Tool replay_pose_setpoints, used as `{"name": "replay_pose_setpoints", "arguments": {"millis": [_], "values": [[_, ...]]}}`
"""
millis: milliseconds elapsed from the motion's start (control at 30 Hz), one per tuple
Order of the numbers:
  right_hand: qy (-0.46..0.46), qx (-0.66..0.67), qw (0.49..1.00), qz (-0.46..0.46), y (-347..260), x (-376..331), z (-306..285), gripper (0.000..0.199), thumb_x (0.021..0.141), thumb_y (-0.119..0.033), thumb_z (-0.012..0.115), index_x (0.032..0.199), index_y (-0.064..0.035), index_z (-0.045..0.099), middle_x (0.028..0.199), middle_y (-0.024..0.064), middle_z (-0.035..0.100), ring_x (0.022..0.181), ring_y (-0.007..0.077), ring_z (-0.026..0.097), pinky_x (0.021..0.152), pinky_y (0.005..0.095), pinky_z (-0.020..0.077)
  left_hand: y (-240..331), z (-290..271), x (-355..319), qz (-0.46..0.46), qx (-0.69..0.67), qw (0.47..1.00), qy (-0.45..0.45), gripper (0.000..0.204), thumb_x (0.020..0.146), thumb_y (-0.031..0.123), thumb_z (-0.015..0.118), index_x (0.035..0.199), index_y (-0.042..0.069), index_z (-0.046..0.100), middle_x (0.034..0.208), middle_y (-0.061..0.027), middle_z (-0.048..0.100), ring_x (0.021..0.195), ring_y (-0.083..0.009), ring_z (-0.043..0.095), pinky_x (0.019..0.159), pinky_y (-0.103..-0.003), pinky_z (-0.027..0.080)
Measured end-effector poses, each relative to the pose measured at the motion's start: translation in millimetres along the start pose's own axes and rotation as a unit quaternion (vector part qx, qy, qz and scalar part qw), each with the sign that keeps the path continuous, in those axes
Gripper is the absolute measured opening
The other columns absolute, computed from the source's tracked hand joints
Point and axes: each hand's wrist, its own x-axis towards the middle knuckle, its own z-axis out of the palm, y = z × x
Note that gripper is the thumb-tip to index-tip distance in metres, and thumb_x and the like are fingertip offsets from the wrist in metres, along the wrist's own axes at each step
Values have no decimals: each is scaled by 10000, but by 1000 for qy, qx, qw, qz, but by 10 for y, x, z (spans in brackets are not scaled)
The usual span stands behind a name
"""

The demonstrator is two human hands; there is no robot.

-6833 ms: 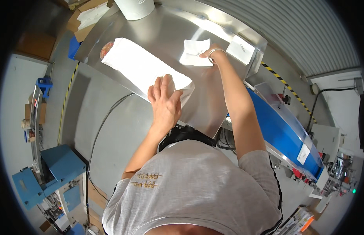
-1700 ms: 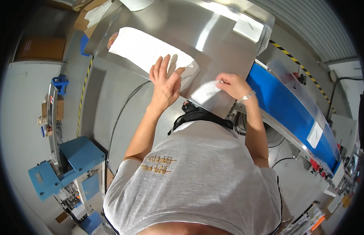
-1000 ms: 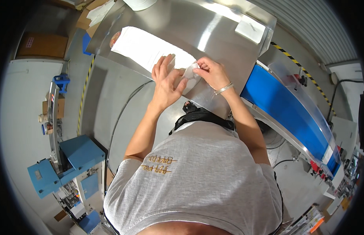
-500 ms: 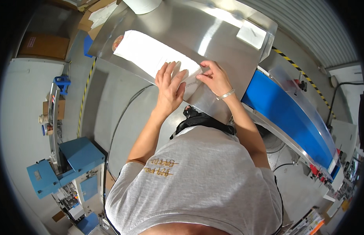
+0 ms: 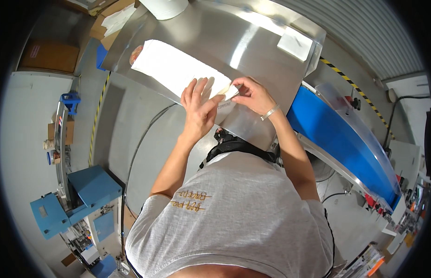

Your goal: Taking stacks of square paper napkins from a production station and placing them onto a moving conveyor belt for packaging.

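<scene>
A long white stack of what look like paper sheets or flat sleeves (image 5: 173, 65) lies slantwise on the steel table (image 5: 210, 37). My left hand (image 5: 198, 109) rests on its near end, fingers spread over the top. At the right end, my right hand (image 5: 254, 97) pinches a lifted corner between thumb and fingers; the corner is bent up and shows a pale cream inner side. A bracelet circles my right wrist. Against the far left end of the stack sits a round reddish-brown thing (image 5: 136, 54), partly covered and too unclear to name.
A white bucket-like container (image 5: 164, 8) stands at the table's back. A flat white box (image 5: 295, 43) lies at the back right corner. To the right runs a blue conveyor belt (image 5: 336, 139) with a clear guard. An open cardboard box (image 5: 100, 30) is at the back left.
My right fingers have closed on the stack's right end and its corner is now folded up. My left hand has stayed on the stack, its thumb moved nearer that corner.
</scene>
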Motion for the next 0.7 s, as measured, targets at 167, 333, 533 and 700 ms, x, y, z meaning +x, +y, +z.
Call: {"name": "replay_pose_setpoints", "arguments": {"millis": [167, 333, 533, 700], "values": [[15, 0, 1000, 9, -18, -45, -40, 416, 722, -105, 761, 1090, -83, 571, 1055, 34, 568, 962, 155, 540, 798, 283, 470, 1, -29, -4, 1, 2, 1000, -15, 367, 690, -1, 643, 978, 218, 703, 1337, -159, 422, 1269, -406, 328, 1014, -530, 225], [-53, -30, 998, -18, -27, -36, -43, 398, 728, -104, 750, 1084, -98, 573, 1097, 44, 552, 971, 178, 543, 814, 284, 467, 2, -21, -14, 10, 6, 1000, -23, 316, 712, 46, 664, 987, 197, 701, 1353, -168, 403, 1278, -412, 306, 1028, -527, 215], [75, 97, 990, 73, 445, -314, -204, 360, 852, -300, 662, 1059, -35, 531, 850, 88, 592, 776, 149, 547, 733, 296, 468, 84, -80, 53, -28, 49, 998, -13, 236, 759, 150, 683, 991, 106, 679, 1380, -186, 379, 1294, -420, 280, 1047, -517, 217], [333, -130, 903, 239, 505, -972, -779, 437, 903, -416, 537, 1069, -13, 500, 1021, 242, 619, 973, 385, 601, 839, 409, 455, -21, 68, 37, -33, 125, 991, 43, 370, 810, 70, 611, 1176, 121, 595, 1365, -174, 411, 1275, -384, 335, 1035, -520, 239]]}}
